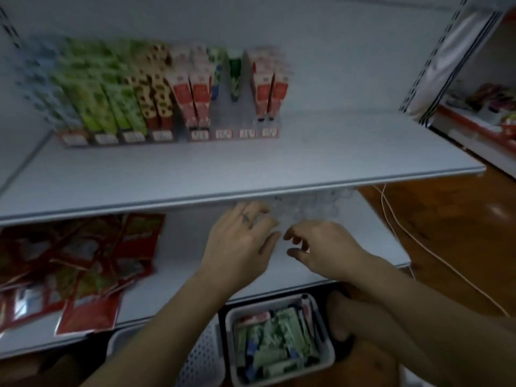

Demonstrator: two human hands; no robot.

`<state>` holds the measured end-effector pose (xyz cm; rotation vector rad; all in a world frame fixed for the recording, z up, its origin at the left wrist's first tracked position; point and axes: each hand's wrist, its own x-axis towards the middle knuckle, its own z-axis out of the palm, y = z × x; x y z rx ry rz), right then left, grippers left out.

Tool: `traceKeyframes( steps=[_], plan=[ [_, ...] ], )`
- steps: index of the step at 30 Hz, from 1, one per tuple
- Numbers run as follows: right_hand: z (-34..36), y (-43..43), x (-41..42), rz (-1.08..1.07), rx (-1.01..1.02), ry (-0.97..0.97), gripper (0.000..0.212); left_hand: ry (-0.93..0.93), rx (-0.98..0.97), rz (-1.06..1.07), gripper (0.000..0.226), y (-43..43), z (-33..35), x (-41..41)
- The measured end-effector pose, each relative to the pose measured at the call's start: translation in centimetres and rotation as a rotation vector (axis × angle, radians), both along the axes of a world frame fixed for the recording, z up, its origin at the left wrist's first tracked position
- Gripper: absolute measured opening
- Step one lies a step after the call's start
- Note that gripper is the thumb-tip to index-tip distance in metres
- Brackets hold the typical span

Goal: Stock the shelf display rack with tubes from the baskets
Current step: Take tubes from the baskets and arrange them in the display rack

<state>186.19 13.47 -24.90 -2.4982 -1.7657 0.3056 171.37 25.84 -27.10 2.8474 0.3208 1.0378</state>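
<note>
A display rack [223, 134] stands at the back of the upper shelf, holding upright tubes [192, 96] in blue, green, spotted and red rows; two slots near its right end look almost bare. Both hands are on the lower shelf, under the upper shelf's front lip. My left hand [240, 238] lies with fairly straight fingers on a blurred, clear plastic thing [310, 208]. My right hand [321, 247] has curled fingers at that thing's near edge; whether it holds it is unclear. A white basket [231, 331] of mixed tubes [276, 342] sits on the floor below.
Red packets [72, 275] lie heaped on the left of the lower shelf. A second white perforated basket [201, 358] stands left of the tube basket. My knee [340, 317] is beside the basket. A white cable [418, 241] runs over the wooden floor at right.
</note>
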Motion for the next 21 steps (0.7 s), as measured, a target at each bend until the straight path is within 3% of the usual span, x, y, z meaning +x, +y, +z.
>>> traceKeyframes(
  steps=[2, 6, 9, 13, 17, 21],
  plan=[
    [-1.9, -0.1, -0.6, -0.007, -0.078, 0.027, 0.040, 0.114, -0.096, -0.009, 0.023, -1.2, -3.0, -0.5],
    [-7.3, 0.0, -0.5, 0.002, -0.381, 0.020, 0.059, 0.562, -0.341, 0.065, 0.038, -2.4, -9.3, -2.0],
    [-11.4, -0.5, 0.1, 0.007, -0.555, 0.053, 0.060, 0.742, -0.435, 0.092, 0.040, -2.3, -13.0, -2.8],
    [-15.5, -1.8, 0.5, -0.028, -0.683, 0.141, 0.037, 0.899, -0.507, 0.108, 0.033, -2.4, -16.6, -3.1],
    [-18.2, -3.7, 2.4, -0.107, -0.783, 0.197, 0.053, 1.037, -0.510, 0.110, 0.030, -2.9, -19.5, -2.6],
    [-19.9, -4.5, 3.6, -0.235, -0.681, 0.223, 0.054, 1.135, -0.458, 0.099, 0.041, -4.4, -22.4, -1.4]
  ],
)
